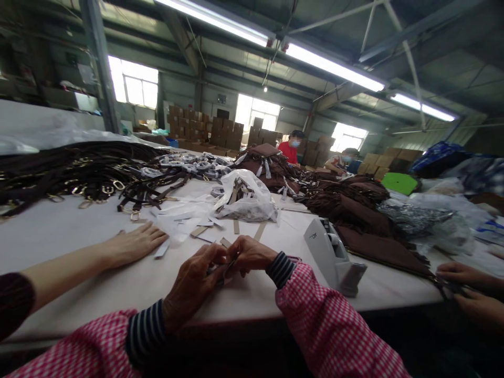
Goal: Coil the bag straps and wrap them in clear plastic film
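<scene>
Close in front of me, my left hand (pixel 195 283) and my right hand (pixel 250 253) meet over the table, fingers pinched together. Between them is a small greyish piece (pixel 227 270), mostly covered by the fingers, so its kind cannot be made out. Just beyond my hands lie flat beige strips (pixel 260 231) and white paper slips (pixel 207 238). Behind these stands an open clear plastic bag (pixel 252 202) with more strips in it. A grey-white tabletop device (pixel 328 257) is to the right of my right hand.
From the left, another person's hand (pixel 137 242) rests flat on the white table (pixel 79 233). Dark straps with gold buckles (pixel 90 178) are heaped behind it. Brown fringed bags (pixel 366 215) pile up at right, where a co-worker's hands (pixel 472 286) hold one edge.
</scene>
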Demonstrator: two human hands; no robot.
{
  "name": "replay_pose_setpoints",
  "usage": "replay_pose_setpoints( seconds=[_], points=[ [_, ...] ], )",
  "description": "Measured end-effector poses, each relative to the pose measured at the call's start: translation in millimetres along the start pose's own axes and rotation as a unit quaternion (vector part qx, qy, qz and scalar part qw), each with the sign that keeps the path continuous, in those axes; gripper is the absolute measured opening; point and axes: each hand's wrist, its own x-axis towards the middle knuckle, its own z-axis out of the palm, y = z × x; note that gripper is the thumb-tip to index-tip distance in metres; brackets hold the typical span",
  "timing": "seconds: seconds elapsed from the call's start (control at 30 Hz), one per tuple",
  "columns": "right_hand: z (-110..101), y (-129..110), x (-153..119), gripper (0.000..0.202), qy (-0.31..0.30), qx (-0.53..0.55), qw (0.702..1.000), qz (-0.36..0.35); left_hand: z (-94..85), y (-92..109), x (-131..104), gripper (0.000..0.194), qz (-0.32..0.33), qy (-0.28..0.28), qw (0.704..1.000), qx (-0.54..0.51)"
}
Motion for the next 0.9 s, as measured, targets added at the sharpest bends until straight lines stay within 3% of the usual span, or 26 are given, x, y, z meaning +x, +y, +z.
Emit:
replay_pose_setpoints(
  seconds=[0.13,0.23,0.43,0.63,0.9],
  points=[
    [3,3,2,0.018,0.005,0.01,1.0,0.003,-9.8,-3,-3,0.021,0.038,-0.051,0.98,0.186],
    [1,0,1,0.015,-0.011,0.003,1.0,0.012,-12.3,0,-2,0.016,0.047,-0.12,0.966,0.225],
    [-11,-24,0,0.003,-0.096,-0.062,0.993,0.021,-15.3,8,5,0.024,0.016,-0.201,0.972,0.121],
    [-15,-42,19,0.007,-0.174,-0.156,0.972,0.037,-16.0,-3,4,0.027,0.049,-0.189,0.98,0.033],
    [-15,-52,19,0.013,-0.193,-0.246,0.95,0.017,-14.3,-5,5,0.025,0.06,-0.187,0.98,0.003]
  ],
)
